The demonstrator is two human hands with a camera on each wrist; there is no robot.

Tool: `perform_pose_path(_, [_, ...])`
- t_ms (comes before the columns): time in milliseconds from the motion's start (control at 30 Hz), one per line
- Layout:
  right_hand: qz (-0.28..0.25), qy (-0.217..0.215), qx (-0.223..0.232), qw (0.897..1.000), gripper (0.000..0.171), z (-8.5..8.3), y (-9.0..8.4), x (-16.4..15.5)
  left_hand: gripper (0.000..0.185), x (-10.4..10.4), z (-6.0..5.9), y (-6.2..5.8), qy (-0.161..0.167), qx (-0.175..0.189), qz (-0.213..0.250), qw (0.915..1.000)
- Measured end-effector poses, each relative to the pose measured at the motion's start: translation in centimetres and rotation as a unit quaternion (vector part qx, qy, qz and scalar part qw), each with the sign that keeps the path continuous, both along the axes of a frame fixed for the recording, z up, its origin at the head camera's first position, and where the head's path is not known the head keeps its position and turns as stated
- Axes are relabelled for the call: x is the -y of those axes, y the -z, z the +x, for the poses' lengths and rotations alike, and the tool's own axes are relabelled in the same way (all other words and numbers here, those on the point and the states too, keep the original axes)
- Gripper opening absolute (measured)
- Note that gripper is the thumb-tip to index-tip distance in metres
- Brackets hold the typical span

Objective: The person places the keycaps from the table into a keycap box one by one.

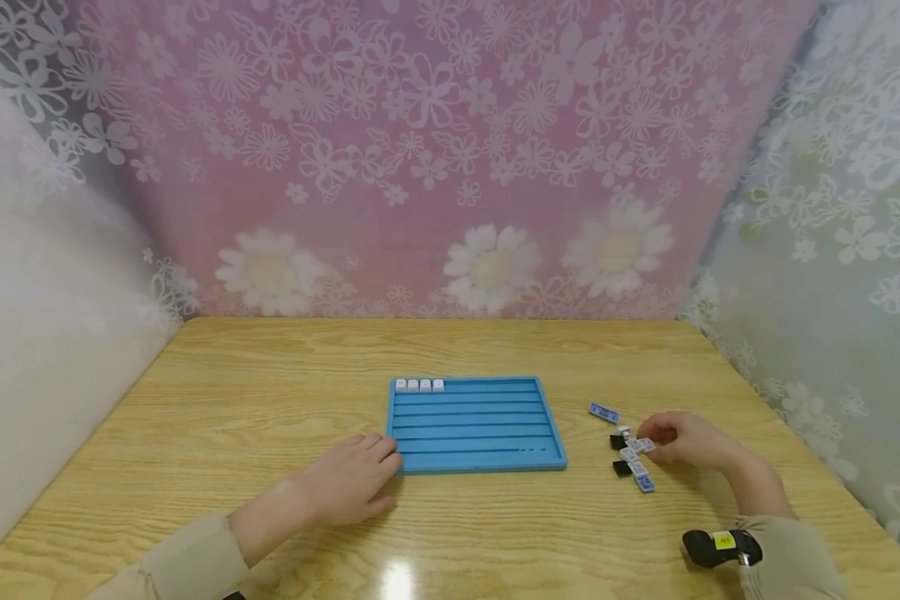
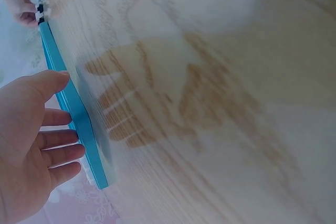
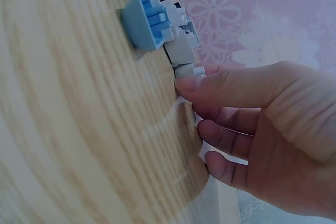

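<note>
A blue ridged tray (image 1: 480,421) lies in the middle of the table, with several white keycaps (image 1: 420,386) lined up in the left end of its top row. My left hand (image 1: 352,479) rests at the tray's lower left corner; its fingers lie fairly straight along the edge in the left wrist view. On the right, my right hand (image 1: 690,442) pinches a white keycap (image 3: 185,71) between thumb and index finger at the side of a small pile. That pile has more white keycaps (image 1: 637,468), black keycaps (image 1: 622,469) and a blue keycap (image 3: 142,24), its hollow underside showing.
A longer blue keycap (image 1: 603,412) lies just behind the pile, between tray and right hand. The wood-grain table (image 1: 270,375) ends at a pink flowered curtain (image 1: 420,167), with pale curtains at both sides. A black wrist device (image 1: 720,547) sits by the right sleeve.
</note>
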State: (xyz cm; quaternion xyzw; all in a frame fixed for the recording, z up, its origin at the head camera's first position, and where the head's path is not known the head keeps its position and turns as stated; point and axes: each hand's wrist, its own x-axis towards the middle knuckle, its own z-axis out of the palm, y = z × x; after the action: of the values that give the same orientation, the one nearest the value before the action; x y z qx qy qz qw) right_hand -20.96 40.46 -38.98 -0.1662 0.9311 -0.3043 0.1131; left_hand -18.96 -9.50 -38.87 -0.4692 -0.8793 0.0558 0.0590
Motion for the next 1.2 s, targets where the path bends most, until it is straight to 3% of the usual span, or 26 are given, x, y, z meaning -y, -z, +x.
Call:
perform_pose_path(367, [0.004, 0.023, 0.002, 1.000, 0.029, -0.02, 0.21, 0.29, 0.034, -0.03, -0.10, 0.35, 0.002, -0.007, 0.001, 1.0000])
perform_pose_path(733, [0.044, 0.072, -0.047, 0.995, 0.021, -0.02, -0.46, 0.61, 0.035, -0.06, -0.11, 0.32, 0.004, -0.013, 0.010, 0.9998])
perform_pose_path(1033, [0.011, 0.078, -0.031, 0.996, 0.019, -0.38, -0.21, 0.50, 0.035, -0.04, -0.43, 0.63, 0.015, -0.024, 0.019, 0.9994])
perform_pose_path(1200, [-0.010, 0.075, -0.009, 0.997, 0.020, -0.39, 0.00, 0.63, 0.034, -0.19, -0.29, 0.35, 0.005, -0.013, 0.009, 0.9999])
